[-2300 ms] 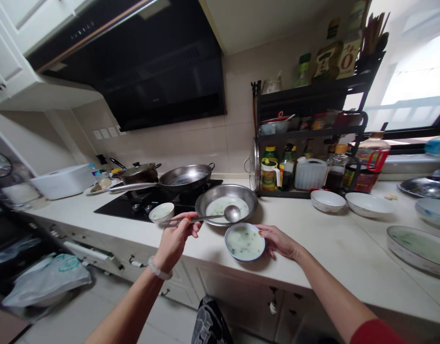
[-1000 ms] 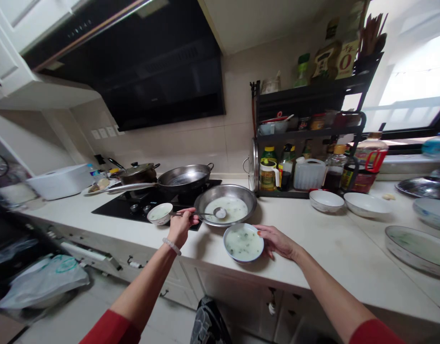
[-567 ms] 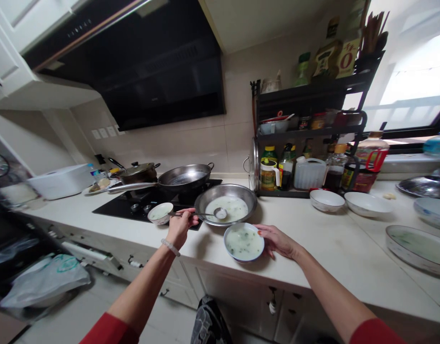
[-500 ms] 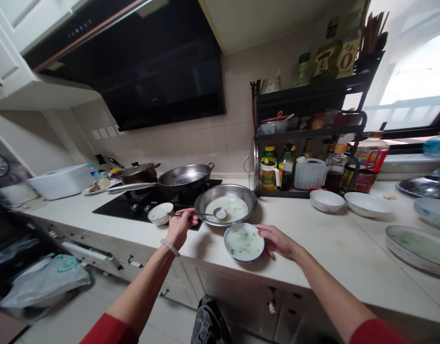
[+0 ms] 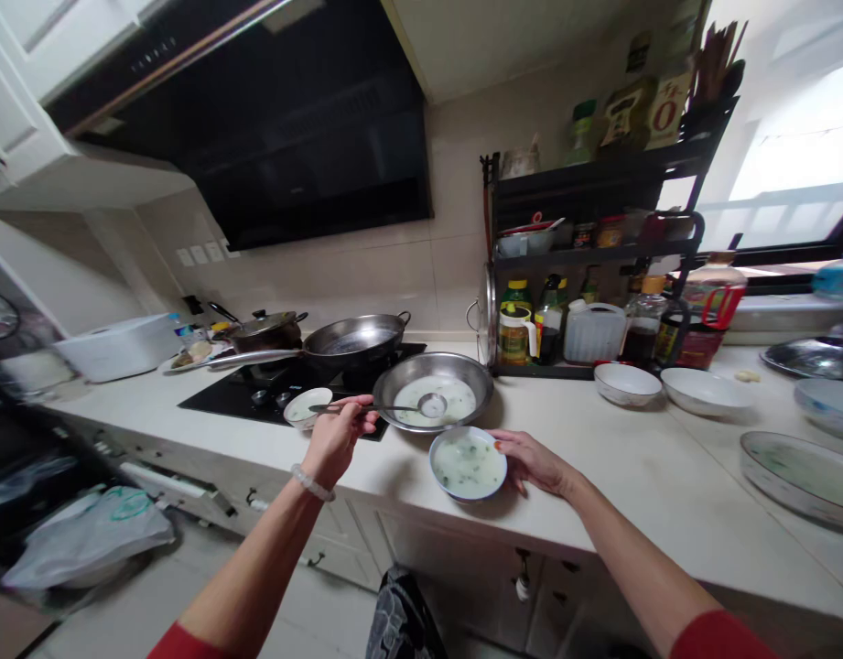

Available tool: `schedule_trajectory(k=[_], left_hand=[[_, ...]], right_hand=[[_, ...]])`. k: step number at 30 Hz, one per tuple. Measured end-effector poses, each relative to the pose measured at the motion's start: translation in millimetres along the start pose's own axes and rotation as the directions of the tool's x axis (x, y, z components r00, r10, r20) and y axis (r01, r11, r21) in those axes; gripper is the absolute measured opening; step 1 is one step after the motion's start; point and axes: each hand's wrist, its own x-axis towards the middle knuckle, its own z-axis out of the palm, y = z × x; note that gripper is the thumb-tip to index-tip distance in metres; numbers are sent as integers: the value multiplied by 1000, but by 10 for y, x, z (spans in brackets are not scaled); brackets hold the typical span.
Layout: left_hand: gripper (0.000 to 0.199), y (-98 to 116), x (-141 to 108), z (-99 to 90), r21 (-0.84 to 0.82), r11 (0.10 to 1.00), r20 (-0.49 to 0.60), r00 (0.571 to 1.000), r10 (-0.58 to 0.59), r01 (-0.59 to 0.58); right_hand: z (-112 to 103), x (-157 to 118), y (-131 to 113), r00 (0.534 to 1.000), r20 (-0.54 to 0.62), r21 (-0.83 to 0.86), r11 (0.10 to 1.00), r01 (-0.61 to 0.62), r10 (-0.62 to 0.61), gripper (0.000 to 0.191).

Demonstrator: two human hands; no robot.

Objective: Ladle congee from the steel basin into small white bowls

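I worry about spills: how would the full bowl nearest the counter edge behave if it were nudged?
The bowl looks ceramic, so probably heavy and breakable. Soup fills it nearly to the rim, so it would likely slosh. The right hand touches its side, which may steady it.

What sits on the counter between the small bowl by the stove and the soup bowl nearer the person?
In the head view, the left hand holding the ladle lies between the small bowl and the soup bowl.

I see my left hand (image 5: pixel 337 437) gripping a ladle (image 5: pixel 394 407) whose cup sits in the steel basin (image 5: pixel 480 384) of pale soup, while my right hand (image 5: pixel 531 458) touches the filled bowl (image 5: pixel 468 465).
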Motion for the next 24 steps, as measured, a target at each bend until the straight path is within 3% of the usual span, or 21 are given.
schedule_trajectory(k=[7,12,15,19,22,24], left_hand=[[29,70,-251,41,23,1000,67,998,-10,9],[32,-25,-412,-3,125,991,197,980,15,-40],[33,-64,-516,-47,229,956,342,934,98,-184],[28,-38,-616,-73,316,847,528,821,219,-429],[25,-8,-640,-75,349,757,591,757,279,-552],[25,-11,-633,-84,353,744,588,753,295,-567]], right_hand=[[2,5,2,1000,-3,-1,1000,4,-4,57],[-6,7,14,1000,-2,0,1000,7,-7,57],[5,2,2,1000,-2,-6,1000,3,-3,59],[15,-3,-18,1000,-16,-28,1000,-6,5,58],[11,-3,-18,1000,-16,-29,1000,-5,4,58],[7,-2,-12,1000,-8,-19,1000,-2,2,60]])
